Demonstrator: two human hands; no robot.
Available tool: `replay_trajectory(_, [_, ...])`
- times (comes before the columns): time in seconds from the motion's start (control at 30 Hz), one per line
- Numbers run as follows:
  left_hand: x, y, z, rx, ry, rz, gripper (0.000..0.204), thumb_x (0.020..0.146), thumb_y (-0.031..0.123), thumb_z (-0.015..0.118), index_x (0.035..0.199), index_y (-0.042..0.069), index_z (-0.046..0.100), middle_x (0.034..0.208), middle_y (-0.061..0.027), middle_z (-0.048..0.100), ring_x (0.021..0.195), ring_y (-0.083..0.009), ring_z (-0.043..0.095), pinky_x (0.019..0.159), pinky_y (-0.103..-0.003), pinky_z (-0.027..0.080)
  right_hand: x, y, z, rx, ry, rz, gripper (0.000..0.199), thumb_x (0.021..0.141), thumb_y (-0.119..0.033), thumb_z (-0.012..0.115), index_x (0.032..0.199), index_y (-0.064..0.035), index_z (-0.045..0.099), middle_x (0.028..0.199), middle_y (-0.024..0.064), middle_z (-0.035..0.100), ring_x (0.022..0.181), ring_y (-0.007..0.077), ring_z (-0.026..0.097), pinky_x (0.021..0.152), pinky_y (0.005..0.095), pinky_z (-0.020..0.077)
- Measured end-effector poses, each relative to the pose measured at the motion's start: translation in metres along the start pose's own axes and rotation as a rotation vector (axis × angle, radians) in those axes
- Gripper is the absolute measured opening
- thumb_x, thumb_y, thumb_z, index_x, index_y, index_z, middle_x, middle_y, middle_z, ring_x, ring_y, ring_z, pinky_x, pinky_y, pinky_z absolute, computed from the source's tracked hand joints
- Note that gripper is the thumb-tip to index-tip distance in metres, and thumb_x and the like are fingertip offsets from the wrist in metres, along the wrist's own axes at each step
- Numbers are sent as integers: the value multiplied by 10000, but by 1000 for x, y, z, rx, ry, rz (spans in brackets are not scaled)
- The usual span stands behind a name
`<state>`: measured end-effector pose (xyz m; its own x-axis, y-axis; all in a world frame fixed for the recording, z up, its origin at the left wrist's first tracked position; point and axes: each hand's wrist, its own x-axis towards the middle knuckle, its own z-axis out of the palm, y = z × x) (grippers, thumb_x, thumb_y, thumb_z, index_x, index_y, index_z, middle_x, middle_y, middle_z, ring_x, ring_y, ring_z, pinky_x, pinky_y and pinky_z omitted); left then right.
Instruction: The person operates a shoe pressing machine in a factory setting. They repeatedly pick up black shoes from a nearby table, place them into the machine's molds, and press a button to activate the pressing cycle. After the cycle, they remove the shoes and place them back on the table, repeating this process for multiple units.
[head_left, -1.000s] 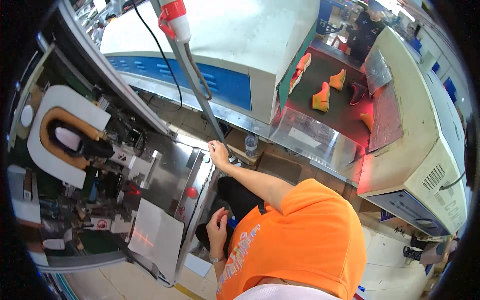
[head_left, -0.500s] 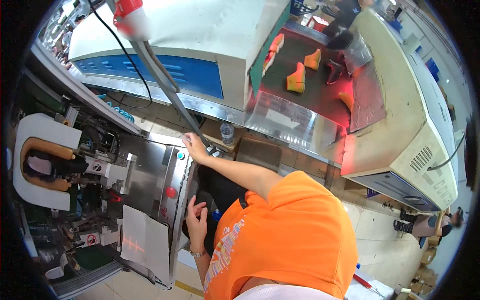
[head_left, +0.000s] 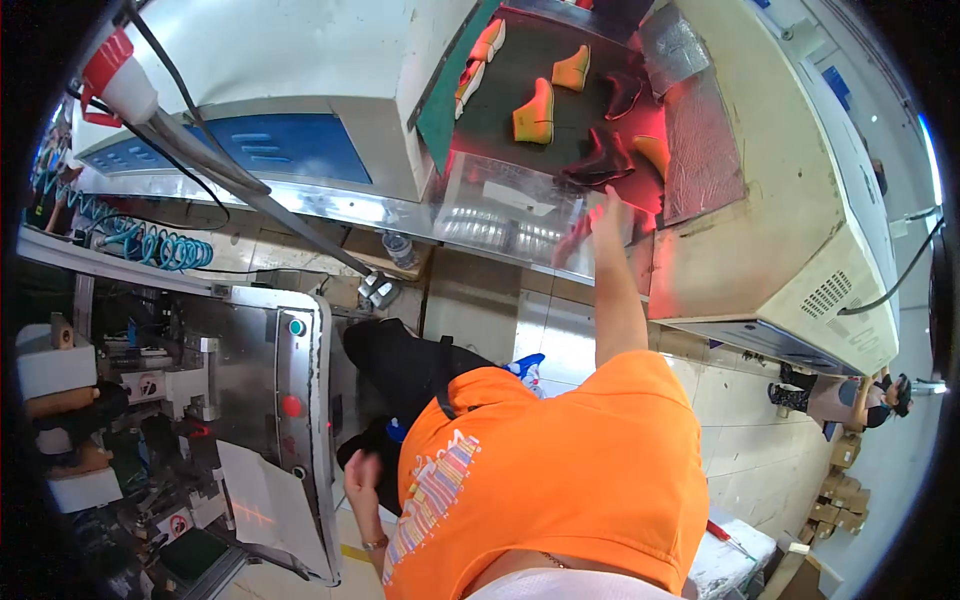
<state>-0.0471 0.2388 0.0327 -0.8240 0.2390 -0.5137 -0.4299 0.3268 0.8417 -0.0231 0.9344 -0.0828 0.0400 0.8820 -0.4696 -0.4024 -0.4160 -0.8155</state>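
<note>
The hands are well apart. At seven o'clock the left hand [head_left: 364, 484], blurred and loosely spread, hangs beside the black trousers [head_left: 400, 362] with nothing seen in it. Toward two o'clock the right hand [head_left: 606, 212] reaches over the metal ledge [head_left: 515, 232], its fingertips touching or just beside a dark boot [head_left: 602, 160] on the conveyor belt [head_left: 490, 130]; I cannot tell which, nor whether they grip. Doing this well seems to call for a light touch that spares the upper, room left from the orange boot [head_left: 653, 154] at its right, and skin kept off the ledge.

At eight o'clock a domed red button [head_left: 291, 405] sits on a smooth steel control panel [head_left: 289, 352]. Past twelve, a yellow-orange boot [head_left: 534, 118] looks matte and rounded; the dark one looks glossy. At two, a crinkled foil sheet [head_left: 705, 160] meets the scuffed cream housing [head_left: 800, 235].
</note>
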Motion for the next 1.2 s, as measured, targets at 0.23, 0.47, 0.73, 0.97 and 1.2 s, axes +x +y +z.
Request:
replay_trajectory(0.23, [9, 54, 13, 41, -63, 28, 318, 845, 80, 496, 1149, 1, 444, 960, -100, 590, 824, -134, 560, 741, -232, 434, 45, -23, 51, 49, -284, 108, 630, 759, -491, 544, 1251, -135, 379, 1339, 99, 254, 1195, 277, 279, 993, 495, 144])
replay_trajectory(0.47, [3, 84, 38, -51, -83, 68, 329, 837, 71, 497, 1155, 2, 445, 983, -101, 587, 860, -140, 556, 767, -248, 431, -20, -77, 90, 90, -304, -175, 234, 803, -161, 572, 997, -29, 579, 915, 38, 601, 881, 157, 557, 731, 287, 430])
replay_trajectory(0.73, [24, 168, 97, -238, -521, 499, 603, 797, 122, 538, 1317, 75, 237, 1332, -100, 309, 1216, -214, 318, 961, -388, 305, -323, -147, 69, -42, -813, -198, 339, 755, -35, 551, 1085, 30, 512, 1045, 135, 545, 942, 222, 530, 845, 334, 419])
replay_trajectory(0.97, [-40, 197, 61, -522, -229, 552, 556, 791, 193, 577, 1267, 30, 342, 1292, -90, 354, 1188, -163, 314, 979, -290, 276, -461, -56, 82, -232, -1742, -5, 223, 531, 24, 644, 680, -69, 508, 710, 14, 491, 698, 113, 467, 703, 257, 374])
replay_trajectory(1.2, [-119, 175, -64, -252, 654, 57, 339, 759, 212, 637, 1026, 14, 567, 989, -21, 589, 903, -89, 537, 824, -250, 422, -655, 14, 127, -403, -2432, 672, 520, 770, -188, 588, 1208, -4, 376, 1074, 80, 525, 866, 105, 482, 740, 222, 377])
